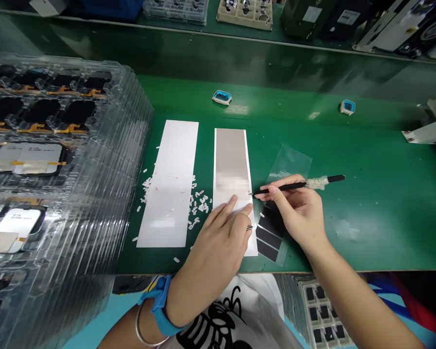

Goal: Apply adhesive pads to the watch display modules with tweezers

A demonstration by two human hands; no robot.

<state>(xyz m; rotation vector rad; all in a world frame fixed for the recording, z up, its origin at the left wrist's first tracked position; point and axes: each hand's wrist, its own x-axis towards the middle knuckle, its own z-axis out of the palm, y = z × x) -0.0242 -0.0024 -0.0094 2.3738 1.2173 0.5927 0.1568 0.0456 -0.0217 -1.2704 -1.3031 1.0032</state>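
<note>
My left hand [223, 232] lies flat with fingers stretched on the lower part of a grey-and-white sheet [231, 160] on the green mat. My right hand [296, 211] pinches black tweezers [294, 185] wrapped with tape near their rear end; their tip touches the sheet's right edge, holding a tiny white piece. Under my right hand lies a clear film [288, 162] carrying black rectangular pads [269, 240]. A second plain white sheet [170, 184] lies to the left, with several small white scraps [199, 206] scattered around it.
A tall stack of clear plastic trays [58, 184] holding black and silver parts fills the left. Two small blue-rimmed parts [222, 98] [348, 107] lie farther back on the green mat. A white bracket [427, 132] sits at the right; another tray [321, 310] is on my lap.
</note>
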